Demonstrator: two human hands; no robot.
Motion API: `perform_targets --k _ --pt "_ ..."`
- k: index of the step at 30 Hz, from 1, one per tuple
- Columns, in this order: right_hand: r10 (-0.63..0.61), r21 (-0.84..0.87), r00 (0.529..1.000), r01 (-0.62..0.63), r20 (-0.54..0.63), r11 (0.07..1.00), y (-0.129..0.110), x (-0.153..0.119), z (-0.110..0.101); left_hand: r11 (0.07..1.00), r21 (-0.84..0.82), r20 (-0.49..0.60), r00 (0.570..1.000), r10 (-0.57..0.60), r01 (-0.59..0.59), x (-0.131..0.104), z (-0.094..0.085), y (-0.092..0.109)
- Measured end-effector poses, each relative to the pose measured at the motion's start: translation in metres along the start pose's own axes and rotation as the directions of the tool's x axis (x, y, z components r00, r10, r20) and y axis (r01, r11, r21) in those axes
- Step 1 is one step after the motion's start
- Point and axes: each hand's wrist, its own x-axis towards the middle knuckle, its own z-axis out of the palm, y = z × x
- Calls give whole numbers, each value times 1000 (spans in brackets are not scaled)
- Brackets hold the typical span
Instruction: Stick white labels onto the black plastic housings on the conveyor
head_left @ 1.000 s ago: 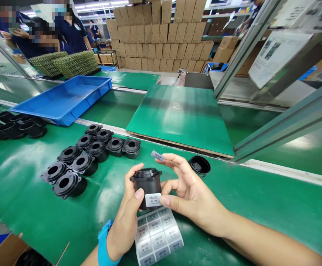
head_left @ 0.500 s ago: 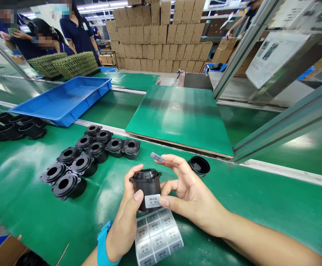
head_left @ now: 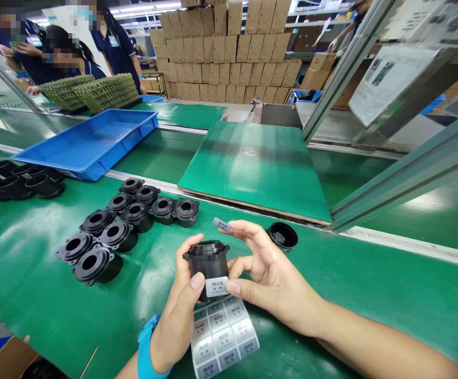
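Note:
My left hand (head_left: pixel 179 310), with a blue band at the wrist, is wrapped round a black round housing (head_left: pixel 208 258) held upright. A white printed label (head_left: pixel 216 287) lies on the housing's side. The thumb of my right hand (head_left: pixel 266 273) presses the label's right edge, its fingers behind the housing's right side. A second small label (head_left: pixel 222 225) sticks to my right index fingertip. Below the housing hangs a sheet of silver labels (head_left: pixel 224 337). Several black housings (head_left: pixel 136 213) stand in a group to the left.
A black cup (head_left: pixel 283 236) stands beyond my right hand. Black tubes (head_left: pixel 11 184) lie at the far left by a blue tray (head_left: pixel 94 142). A raised green board (head_left: pixel 256 168) lies ahead, a metal frame (head_left: pixel 410 168) at right. People (head_left: pixel 114 42) are at the back left.
My hands and the housing have hardly moved. At the back left, the standing person has shifted slightly to the right.

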Motion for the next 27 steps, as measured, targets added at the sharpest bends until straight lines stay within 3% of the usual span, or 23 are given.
perform_targets --k 20,23,27 --pt "10 4 1000 -10 -9 1000 0 1 -1 997 73 32 999 28 -30 -1 6 6" --pt "-43 19 996 45 -80 999 4 0 3 998 42 1 999 44 -44 -1 6 4" --pt "-200 -5 950 205 -241 979 19 -3 15 993 78 -97 990 100 -93 -3 6 -1"
